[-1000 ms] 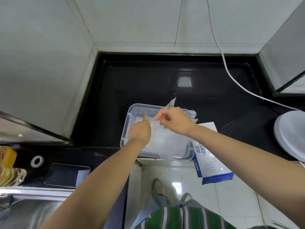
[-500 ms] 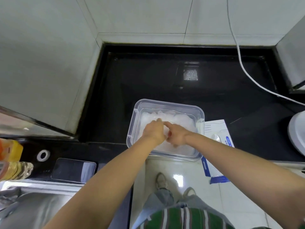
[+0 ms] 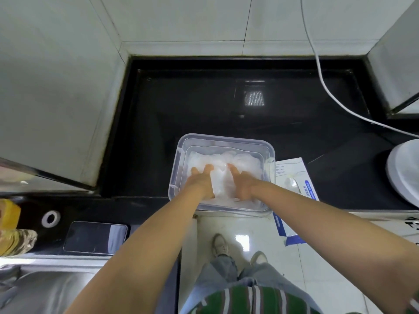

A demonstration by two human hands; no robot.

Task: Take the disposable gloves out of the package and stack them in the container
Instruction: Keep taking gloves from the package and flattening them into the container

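A clear plastic container [image 3: 226,139] sits at the front edge of the black counter, holding a pile of thin translucent gloves [image 3: 240,160]. My left hand [image 3: 200,181] lies flat on the left part of the pile, fingers straight. My right hand [image 3: 241,183] presses flat on the pile beside it, fingers extended. A strip of glove film shows between the two hands. The white and blue glove package [image 3: 294,177] lies to the right of the container, overhanging the counter edge.
A white cable [image 3: 322,82] crosses the back right of the black counter [image 3: 204,105]. A white round object [image 3: 403,171] sits at far right. A phone [image 3: 95,237] and a small white ring [image 3: 50,218] lie at left, near a steel sink [image 3: 45,288].
One second ago both hands held a glove up over the container. They lowered it in, and now both hands have flattened out on the pile, slightly apart.
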